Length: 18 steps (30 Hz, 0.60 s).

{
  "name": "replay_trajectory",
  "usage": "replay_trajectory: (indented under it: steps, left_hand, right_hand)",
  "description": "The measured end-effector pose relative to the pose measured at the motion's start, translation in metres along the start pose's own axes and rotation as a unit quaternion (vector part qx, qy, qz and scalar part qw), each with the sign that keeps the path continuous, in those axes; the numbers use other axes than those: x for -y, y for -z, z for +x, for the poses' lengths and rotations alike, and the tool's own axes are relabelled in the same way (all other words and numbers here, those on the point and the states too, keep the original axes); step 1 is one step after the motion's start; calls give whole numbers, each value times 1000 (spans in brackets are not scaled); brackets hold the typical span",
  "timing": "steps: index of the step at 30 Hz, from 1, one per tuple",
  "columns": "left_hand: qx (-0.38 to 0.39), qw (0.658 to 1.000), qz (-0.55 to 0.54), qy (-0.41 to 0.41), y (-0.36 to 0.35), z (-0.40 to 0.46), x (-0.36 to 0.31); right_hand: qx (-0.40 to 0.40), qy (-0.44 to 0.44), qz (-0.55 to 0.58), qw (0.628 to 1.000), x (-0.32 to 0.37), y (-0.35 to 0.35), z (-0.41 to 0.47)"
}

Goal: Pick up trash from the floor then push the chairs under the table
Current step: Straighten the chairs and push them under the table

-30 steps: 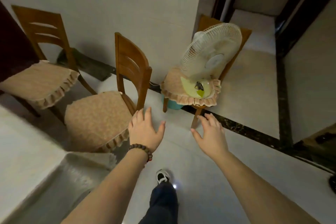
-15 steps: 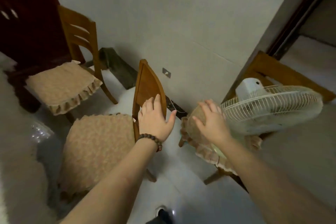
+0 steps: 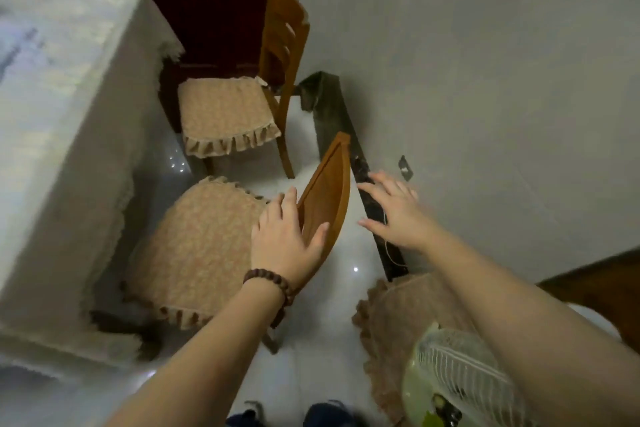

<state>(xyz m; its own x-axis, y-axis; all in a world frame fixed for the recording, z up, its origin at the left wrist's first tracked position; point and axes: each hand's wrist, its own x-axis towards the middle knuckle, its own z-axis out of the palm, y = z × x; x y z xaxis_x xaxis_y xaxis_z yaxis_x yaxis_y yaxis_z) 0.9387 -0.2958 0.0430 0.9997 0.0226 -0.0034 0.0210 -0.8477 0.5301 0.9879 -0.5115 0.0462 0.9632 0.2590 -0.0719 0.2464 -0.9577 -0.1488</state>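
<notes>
Fingers of your left hand (image 3: 285,239) lie straight against the near chair's backrest (image 3: 327,191), thumb on its top edge, with its cushioned seat just beside the table (image 3: 59,135). Your right hand (image 3: 394,215) hovers spread wide just right of that backrest, holding nothing.

The desk (image 3: 52,135) with its white cloth walls off the left. The near chair (image 3: 325,198) sits just beside it, its cushion edge close to the cloth. Behind its backrest a strip of bare floor (image 3: 349,253) runs along the dark skirting (image 3: 367,184) and wall. A fan (image 3: 460,388) on a third cushioned chair (image 3: 391,315) crowds the lower right. The far chair (image 3: 277,45) blocks the corner by the dark cabinet (image 3: 194,3).
</notes>
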Motion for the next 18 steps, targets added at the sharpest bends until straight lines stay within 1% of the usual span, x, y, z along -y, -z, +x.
replay_trajectory:
  steps: [2,4,6,8,11,15,18]
  left_hand:
    - [-1,1000,1,25,-7,-7,-12]
    - [15,999,26,42,-21,-13,-21]
    - [46,994,75,63,-38,-16,-26]
    - [77,984,142,72,-51,-21,-25]
    - [102,968,225,43,-62,-26,-20]
    - [142,962,233,32,-63,-22,-20]
    - [148,955,255,28,-61,-21,-21]
  right_hand:
    - [30,70,-27,997,-15,-1,26]
    - [52,147,-63,986,-26,-8,50]
    - [68,215,-104,969,-34,-16,70]
    - [61,272,-150,949,-37,-24,86]
    - [61,317,-169,932,-38,-33,106]
    - [76,363,-174,912,-30,-44,119]
    - [63,372,-146,915,-28,-45,121]
